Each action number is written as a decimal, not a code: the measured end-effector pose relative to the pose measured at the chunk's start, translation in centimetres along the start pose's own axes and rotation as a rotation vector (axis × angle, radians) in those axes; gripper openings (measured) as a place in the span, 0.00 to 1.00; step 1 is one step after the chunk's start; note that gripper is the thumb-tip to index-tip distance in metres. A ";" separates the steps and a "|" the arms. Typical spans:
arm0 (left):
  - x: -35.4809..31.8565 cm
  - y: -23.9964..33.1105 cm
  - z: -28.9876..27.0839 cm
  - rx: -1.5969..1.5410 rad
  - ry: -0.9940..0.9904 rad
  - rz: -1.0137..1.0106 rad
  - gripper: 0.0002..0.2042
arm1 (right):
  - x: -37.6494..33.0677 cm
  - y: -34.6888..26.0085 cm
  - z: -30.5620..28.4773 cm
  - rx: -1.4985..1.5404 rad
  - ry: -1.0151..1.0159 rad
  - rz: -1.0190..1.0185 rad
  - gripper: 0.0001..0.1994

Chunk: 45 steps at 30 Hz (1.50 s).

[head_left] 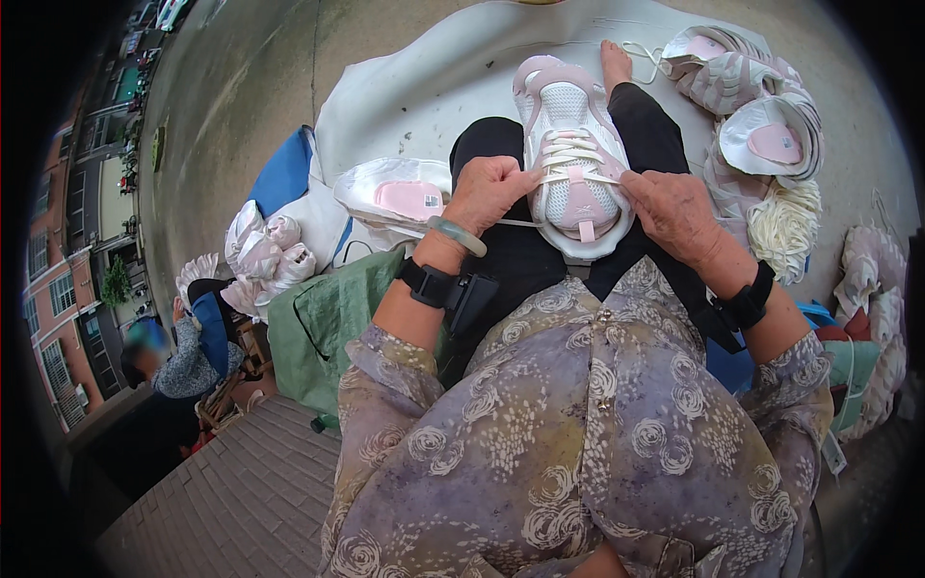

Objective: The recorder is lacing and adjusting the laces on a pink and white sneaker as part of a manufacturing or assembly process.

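Our left hand (487, 193) pinches one end of the white lace (568, 154), and our right hand (674, 207) pinches the other end. The lace is thin and floppy, so we hold it near the holes. The pink and white shoe (568, 144) sits on our lap. It looks light and soft.
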<state>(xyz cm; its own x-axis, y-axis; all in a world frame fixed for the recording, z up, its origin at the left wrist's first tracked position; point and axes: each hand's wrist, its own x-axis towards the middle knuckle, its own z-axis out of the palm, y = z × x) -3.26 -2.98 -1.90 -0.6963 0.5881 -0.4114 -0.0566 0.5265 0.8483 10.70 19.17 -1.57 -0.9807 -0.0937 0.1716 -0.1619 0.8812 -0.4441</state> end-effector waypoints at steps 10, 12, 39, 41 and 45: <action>-1.3 0.5 0.7 0.266 0.091 0.104 0.19 | 0.3 1.8 -0.6 -0.018 0.126 -0.031 0.04; -1.6 0.5 0.9 0.368 0.142 0.198 0.18 | -0.3 1.4 -0.4 -0.054 0.117 -0.038 0.04; -7.8 -4.2 -7.1 0.967 0.287 0.540 0.02 | -12.0 14.4 -3.9 -0.140 0.177 0.078 0.08; -8.4 -5.5 -8.4 0.983 0.310 0.521 0.02 | -13.4 16.1 -3.9 -0.138 0.185 0.112 0.08; -10.6 -8.2 -12.3 1.054 0.448 0.441 0.04 | -16.0 18.9 -5.2 -0.219 0.149 0.203 0.10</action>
<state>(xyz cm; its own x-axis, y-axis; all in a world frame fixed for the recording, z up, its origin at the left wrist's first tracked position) -4.19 -21.06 -0.40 -0.7055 0.6880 0.1698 0.7076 0.6970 0.1159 23.92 39.74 -8.16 -0.9611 0.1489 0.2328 0.0788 0.9551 -0.2856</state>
